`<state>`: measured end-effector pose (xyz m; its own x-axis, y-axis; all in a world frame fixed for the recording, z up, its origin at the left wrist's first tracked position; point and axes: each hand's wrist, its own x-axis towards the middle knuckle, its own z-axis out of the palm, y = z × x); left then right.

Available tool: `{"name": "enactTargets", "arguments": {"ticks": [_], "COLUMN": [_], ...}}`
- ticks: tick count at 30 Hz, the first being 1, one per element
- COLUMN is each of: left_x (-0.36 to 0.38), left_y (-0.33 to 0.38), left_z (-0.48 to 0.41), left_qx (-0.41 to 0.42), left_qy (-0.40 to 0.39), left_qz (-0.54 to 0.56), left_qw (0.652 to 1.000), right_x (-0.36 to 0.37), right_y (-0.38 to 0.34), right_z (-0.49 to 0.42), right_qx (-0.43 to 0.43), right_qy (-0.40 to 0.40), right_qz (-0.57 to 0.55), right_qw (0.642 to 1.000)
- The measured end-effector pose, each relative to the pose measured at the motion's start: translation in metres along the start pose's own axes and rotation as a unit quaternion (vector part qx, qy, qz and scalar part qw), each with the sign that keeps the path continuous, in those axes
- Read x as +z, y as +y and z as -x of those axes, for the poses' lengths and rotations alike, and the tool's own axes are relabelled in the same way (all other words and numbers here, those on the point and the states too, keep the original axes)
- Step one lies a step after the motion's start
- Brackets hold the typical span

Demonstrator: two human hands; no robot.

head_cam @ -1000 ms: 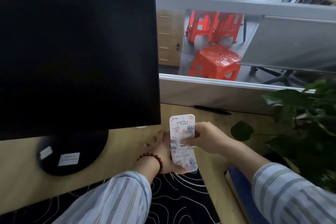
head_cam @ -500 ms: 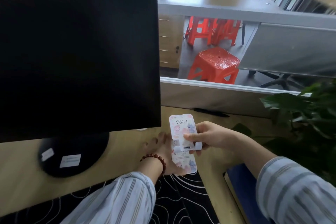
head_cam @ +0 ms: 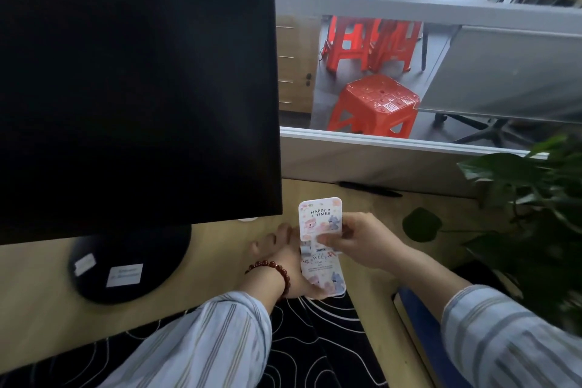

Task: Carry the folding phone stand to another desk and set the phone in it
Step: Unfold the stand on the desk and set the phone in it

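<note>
The folding phone stand (head_cam: pixel 320 244) is white with pink and blue cartoon prints and the words HAPPY TIMES on its upper panel. It is unfolded almost flat, with a hinge in the middle, and held just above the wooden desk (head_cam: pixel 220 258). My left hand (head_cam: pixel 280 258), with a red bead bracelet on its wrist, supports the lower panel from behind and the left. My right hand (head_cam: pixel 356 244) pinches the stand at the hinge from the right. No phone is in sight.
A big black monitor (head_cam: pixel 135 82) on a round base (head_cam: pixel 132 264) fills the left. A black patterned mat (head_cam: pixel 318 337) lies under my arms. A leafy plant (head_cam: pixel 532 214) stands at the right, a black pen (head_cam: pixel 370 188) by the partition, red stools (head_cam: pixel 376 104) beyond.
The stand has stayed in nearly the same place. My right hand's grip has shifted up towards the hinge, and the upper panel has tipped a little.
</note>
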<state>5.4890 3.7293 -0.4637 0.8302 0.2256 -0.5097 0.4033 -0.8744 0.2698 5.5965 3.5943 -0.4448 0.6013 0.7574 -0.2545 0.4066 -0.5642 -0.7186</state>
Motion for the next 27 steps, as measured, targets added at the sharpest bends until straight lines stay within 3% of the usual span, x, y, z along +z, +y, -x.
{"name": "enactTargets", "arguments": {"ticks": [6,16,21,27], "left_x": [-0.001,0.001,0.002,0.0], "left_y": [-0.002,-0.002,-0.003,-0.002], "left_z": [0.0,-0.004,-0.003,-0.002], "left_qx": [0.0,-0.016,-0.015,-0.01], "left_qy": [-0.003,-0.005,0.006,0.002], "left_qz": [-0.003,-0.009,-0.006,-0.017], "left_qw": [1.0,1.0,1.0,1.0], "right_x": [-0.005,-0.008,-0.01,0.002], "right_y": [-0.008,-0.017,-0.009,-0.005], "right_z": [-0.005,-0.009,-0.002,-0.003], "right_qx": [0.054,0.079,0.061,0.015], "right_qy": [0.058,0.036,-0.032,-0.001], "right_qz": [-0.141,-0.141,-0.142,-0.144], "right_qw": [0.987,0.986,0.987,0.989]}}
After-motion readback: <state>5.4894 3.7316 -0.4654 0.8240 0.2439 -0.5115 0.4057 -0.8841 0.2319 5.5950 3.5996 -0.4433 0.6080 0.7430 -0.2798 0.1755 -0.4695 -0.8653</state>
